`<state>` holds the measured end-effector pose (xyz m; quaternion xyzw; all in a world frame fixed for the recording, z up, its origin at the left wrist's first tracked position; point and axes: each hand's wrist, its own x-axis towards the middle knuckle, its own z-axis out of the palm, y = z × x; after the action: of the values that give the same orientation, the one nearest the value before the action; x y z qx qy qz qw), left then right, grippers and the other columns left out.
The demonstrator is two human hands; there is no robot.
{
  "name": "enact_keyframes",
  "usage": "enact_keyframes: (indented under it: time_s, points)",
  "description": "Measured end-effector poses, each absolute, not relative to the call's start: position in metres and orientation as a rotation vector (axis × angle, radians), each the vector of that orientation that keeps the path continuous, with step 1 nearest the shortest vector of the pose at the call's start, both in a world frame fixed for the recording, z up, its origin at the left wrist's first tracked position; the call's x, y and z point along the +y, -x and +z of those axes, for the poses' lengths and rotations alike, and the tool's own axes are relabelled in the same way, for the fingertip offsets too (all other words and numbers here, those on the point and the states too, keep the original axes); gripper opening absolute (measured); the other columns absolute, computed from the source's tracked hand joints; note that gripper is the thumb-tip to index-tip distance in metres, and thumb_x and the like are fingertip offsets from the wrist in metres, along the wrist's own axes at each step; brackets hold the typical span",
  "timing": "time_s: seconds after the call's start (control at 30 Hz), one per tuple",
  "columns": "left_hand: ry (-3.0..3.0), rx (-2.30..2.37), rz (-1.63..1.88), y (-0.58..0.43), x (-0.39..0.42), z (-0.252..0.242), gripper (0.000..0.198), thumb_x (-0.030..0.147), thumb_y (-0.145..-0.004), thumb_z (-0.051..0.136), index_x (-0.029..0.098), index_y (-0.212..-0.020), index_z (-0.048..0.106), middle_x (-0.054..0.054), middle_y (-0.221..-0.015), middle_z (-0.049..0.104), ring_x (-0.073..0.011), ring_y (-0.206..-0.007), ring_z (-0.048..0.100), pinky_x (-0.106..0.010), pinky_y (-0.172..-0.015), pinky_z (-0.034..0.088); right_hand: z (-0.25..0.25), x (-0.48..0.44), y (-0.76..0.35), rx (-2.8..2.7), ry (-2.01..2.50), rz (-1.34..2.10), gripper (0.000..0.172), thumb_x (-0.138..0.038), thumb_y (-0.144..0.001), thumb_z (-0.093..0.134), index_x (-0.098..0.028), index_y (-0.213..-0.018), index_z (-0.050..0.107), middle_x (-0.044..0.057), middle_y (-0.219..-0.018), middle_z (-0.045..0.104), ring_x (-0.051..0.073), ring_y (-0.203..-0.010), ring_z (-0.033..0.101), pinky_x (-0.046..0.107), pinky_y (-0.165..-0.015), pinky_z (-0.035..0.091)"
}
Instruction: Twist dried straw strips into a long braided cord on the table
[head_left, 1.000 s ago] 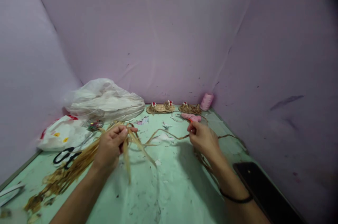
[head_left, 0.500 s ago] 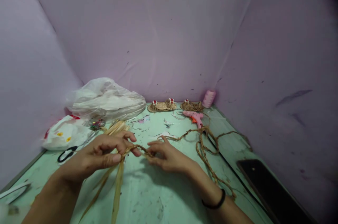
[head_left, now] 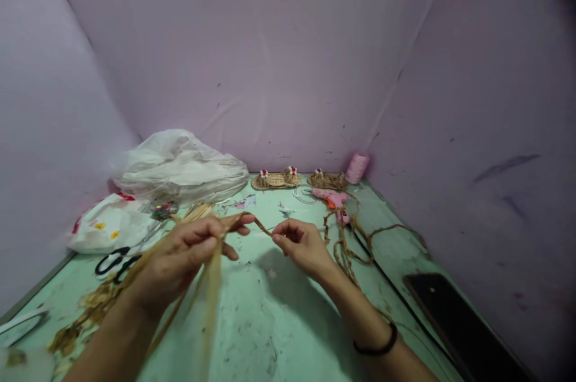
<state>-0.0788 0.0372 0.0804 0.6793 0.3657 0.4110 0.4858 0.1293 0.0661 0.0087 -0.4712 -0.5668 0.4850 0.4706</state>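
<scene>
My left hand (head_left: pixel 180 256) is closed round a bundle of flat straw strips (head_left: pixel 204 295) that hang down toward me. A thin twisted straw cord (head_left: pixel 260 225) runs from its fingertips to my right hand (head_left: pixel 302 244), which pinches the cord between thumb and fingers. Beyond my right hand the braided cord (head_left: pixel 344 244) loops across the green table (head_left: pixel 279 322). Both hands hover just above the table, a hand's width apart.
Black scissors (head_left: pixel 112 262) and plastic bags (head_left: pixel 177 167) lie at the left. Two small woven straw sandals (head_left: pixel 275 180) (head_left: pixel 327 180), a pink thread spool (head_left: pixel 357 167) and a pink glue gun (head_left: pixel 332 197) sit at the back. A dark phone (head_left: pixel 454 322) lies at the right.
My right hand came back from the glue gun toward my left, met it, then drew a little apart, stretching the cord. The left hand rose slightly with the strips.
</scene>
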Motion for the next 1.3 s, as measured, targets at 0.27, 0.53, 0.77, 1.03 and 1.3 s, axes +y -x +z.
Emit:
enact_keyframes:
  time_s: [0.27,0.53,0.77,1.03,1.3]
  points:
    - [-2.854,1.046,0.64,0.038,0.033,0.052,0.025,0.004,-0.066,0.042,0.014,-0.082,0.058,-0.011,-0.117,0.051,-0.0247,-0.123,0.028,-0.043,-0.099,0.031,0.022,0.055,-0.122,-1.438,1.066,1.347,0.033,-0.044,-0.075,0.048,-0.014,-0.068,0.059,-0.002,-0.054,0.044,0.007,-0.048,0.036,0.021,-0.046,0.028]
    - [-2.975,1.189,0.53,0.03,0.032,0.043,0.026,0.004,-0.062,0.046,0.012,-0.082,0.06,-0.014,-0.109,0.053,-0.0289,-0.119,0.032,-0.046,-0.095,0.033,0.019,0.062,-0.124,-1.161,1.244,1.259,0.026,-0.039,-0.066,0.055,-0.014,-0.068,0.06,-0.002,-0.055,0.045,0.008,-0.051,0.034,0.022,-0.048,0.026]
    - [-2.769,1.668,0.403,0.043,0.052,0.041,0.018,0.013,-0.074,0.04,0.015,-0.068,0.057,-0.008,-0.082,0.058,-0.0187,-0.078,0.053,-0.036,-0.077,0.04,0.039,0.059,-0.135,-1.121,1.123,1.512,0.02,-0.032,-0.059,0.062,-0.013,-0.06,0.057,-0.002,-0.054,0.049,0.005,-0.047,0.033,0.021,-0.044,0.021]
    - [-2.297,1.767,1.027,0.028,0.052,0.017,0.016,0.014,-0.074,0.039,0.017,-0.064,0.051,-0.006,-0.088,0.059,-0.0166,-0.084,0.054,-0.03,-0.076,0.04,0.013,0.044,-0.105,-1.091,0.943,1.803,0.036,-0.029,-0.052,0.069,-0.02,-0.071,0.039,-0.009,-0.041,0.049,0.008,-0.037,0.044,0.018,-0.039,0.032]
    - [-2.228,1.754,0.999,0.03,0.053,0.01,0.014,0.014,-0.071,0.04,0.017,-0.063,0.051,-0.006,-0.083,0.059,-0.0168,-0.079,0.054,-0.03,-0.073,0.039,0.014,0.046,-0.103,-1.136,1.052,1.656,0.027,-0.033,-0.051,0.071,-0.011,-0.06,0.057,-0.003,-0.046,0.051,0.005,-0.039,0.042,0.019,-0.041,0.033]
